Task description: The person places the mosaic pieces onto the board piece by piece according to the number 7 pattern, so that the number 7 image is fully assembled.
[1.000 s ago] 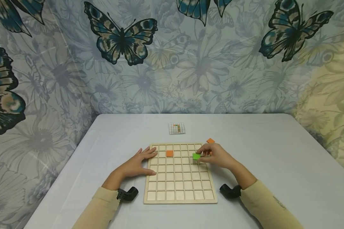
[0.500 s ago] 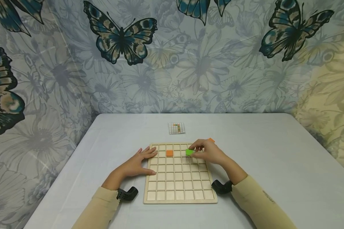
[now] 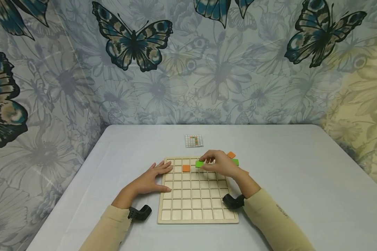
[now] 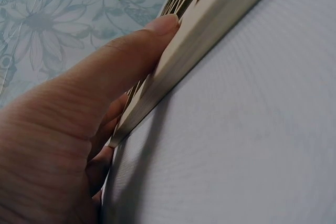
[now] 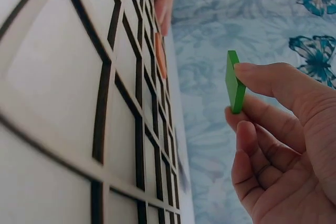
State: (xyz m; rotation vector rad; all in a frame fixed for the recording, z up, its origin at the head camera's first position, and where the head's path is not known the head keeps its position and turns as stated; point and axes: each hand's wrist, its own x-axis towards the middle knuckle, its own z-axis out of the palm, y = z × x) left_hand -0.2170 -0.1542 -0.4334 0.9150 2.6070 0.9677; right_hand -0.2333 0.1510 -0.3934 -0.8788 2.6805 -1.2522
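A wooden grid board (image 3: 194,204) lies on the table, with an orange square tile (image 3: 186,168) in one cell of its second row. My left hand (image 3: 151,179) rests on the board's left edge, thumb and fingers spread apart. In the left wrist view the thumb (image 4: 118,61) lies over the rim. My right hand (image 3: 221,164) pinches a green square tile (image 3: 199,164) between thumb and fingertips. The right wrist view shows this green tile (image 5: 235,82) tilted on edge, apart from the board.
A small printed grid card (image 3: 193,141) lies behind the board. Beyond its right side lie an orange tile (image 3: 231,154) and a green tile (image 3: 236,162); another orange piece (image 3: 246,172) is mostly hidden by the right wrist. A patterned cloth wall (image 3: 207,87) rises behind the table.
My right hand has carried the green tile leftward and slightly away across the board, uncovering loose tiles on the right. The left hand stays in place.
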